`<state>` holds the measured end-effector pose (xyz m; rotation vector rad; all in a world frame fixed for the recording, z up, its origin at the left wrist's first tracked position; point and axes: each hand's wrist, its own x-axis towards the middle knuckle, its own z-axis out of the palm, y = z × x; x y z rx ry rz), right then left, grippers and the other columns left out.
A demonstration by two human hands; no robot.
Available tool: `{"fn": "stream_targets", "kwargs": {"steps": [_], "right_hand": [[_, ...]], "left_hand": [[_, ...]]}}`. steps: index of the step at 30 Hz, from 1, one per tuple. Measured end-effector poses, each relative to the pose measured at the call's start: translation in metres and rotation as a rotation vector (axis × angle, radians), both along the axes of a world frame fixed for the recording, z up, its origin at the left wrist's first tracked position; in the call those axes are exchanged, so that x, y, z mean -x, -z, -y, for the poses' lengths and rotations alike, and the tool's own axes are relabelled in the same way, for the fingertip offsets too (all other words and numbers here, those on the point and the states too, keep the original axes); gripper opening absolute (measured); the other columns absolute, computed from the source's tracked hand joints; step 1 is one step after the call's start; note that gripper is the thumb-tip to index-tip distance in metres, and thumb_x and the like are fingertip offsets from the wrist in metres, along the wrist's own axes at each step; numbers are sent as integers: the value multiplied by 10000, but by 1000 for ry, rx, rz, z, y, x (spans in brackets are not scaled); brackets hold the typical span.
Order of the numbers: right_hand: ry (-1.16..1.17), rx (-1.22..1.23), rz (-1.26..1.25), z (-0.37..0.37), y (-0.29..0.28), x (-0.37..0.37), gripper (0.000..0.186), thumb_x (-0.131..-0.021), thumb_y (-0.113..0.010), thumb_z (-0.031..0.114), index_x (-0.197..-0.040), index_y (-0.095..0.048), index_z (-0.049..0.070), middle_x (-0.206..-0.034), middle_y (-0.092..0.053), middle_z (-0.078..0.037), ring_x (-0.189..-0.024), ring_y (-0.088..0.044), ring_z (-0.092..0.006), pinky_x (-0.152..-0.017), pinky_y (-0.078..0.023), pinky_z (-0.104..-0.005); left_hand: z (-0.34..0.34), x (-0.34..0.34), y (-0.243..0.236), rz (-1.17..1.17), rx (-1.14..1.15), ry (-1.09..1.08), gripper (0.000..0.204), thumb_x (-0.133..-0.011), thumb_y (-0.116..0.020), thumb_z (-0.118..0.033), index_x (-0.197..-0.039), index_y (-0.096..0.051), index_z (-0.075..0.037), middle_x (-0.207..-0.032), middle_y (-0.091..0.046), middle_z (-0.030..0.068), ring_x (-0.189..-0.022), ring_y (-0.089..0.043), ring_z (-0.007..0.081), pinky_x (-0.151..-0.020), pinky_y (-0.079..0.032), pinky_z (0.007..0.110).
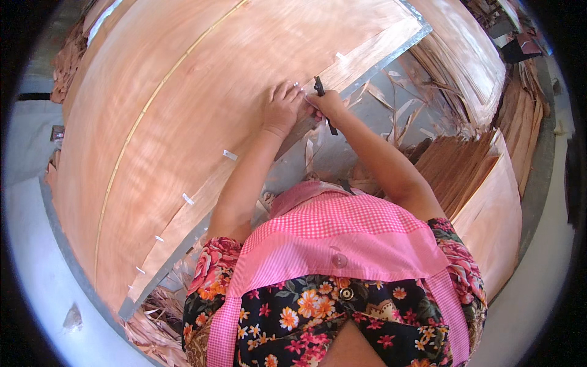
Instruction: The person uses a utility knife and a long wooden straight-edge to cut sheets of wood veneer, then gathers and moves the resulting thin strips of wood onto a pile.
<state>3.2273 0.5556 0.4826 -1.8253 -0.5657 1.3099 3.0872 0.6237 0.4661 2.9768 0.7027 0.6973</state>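
A large, thin sheet of reddish wood veneer (183, 110) lies in front of me. Along its near edge runs a paler veneer strip (358, 58), with small white tape pieces (230, 155) spaced along the seam. My left hand (282, 110) rests palm down on the veneer at this seam, fingers stretched out. Beside it at the edge, my right hand (330, 105) is closed around a slim black tool that looks like a utility knife (318, 87); its lower end sticks out below the hand. A small pale piece shows between the hands, partly hidden by the fingers.
A long, thin yellowish strip (131, 131) curves across the sheet. Grey edging (422, 27) shows under the sheet's near side. Veneer stacks (455, 165) stand at the right. Torn veneer scraps (400, 113) litter the floor; more scraps (162, 318) lie at the lower left.
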Motion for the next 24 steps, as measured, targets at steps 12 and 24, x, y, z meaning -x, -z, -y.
{"fn": "stream_targets", "kwargs": {"steps": [12, 24], "right_hand": [[-176, -10, 130, 24, -13, -83, 209, -788, -623, 191, -781, -610, -17, -586, -577, -78, -436, -489, -120, -409, -417, -271], [115, -34, -59, 30, 7, -49, 172, -798, -619, 168, -738, -578, 11, -554, -541, -46, -387, -428, -95, -365, -383, -248]], "left_hand": [[30, -28, -36, -11, 276, -151, 326, -772, -564, -321, -1033, -594, -128, -1171, -520, 9, -1141, -415, 242, -942, -321, 405], [32, -49, 2, 154, 173, -115, 298, -718, -587, -226, -1000, -591, -127, -1133, -534, -32, -1014, -496, 156, -849, -383, 343]]}}
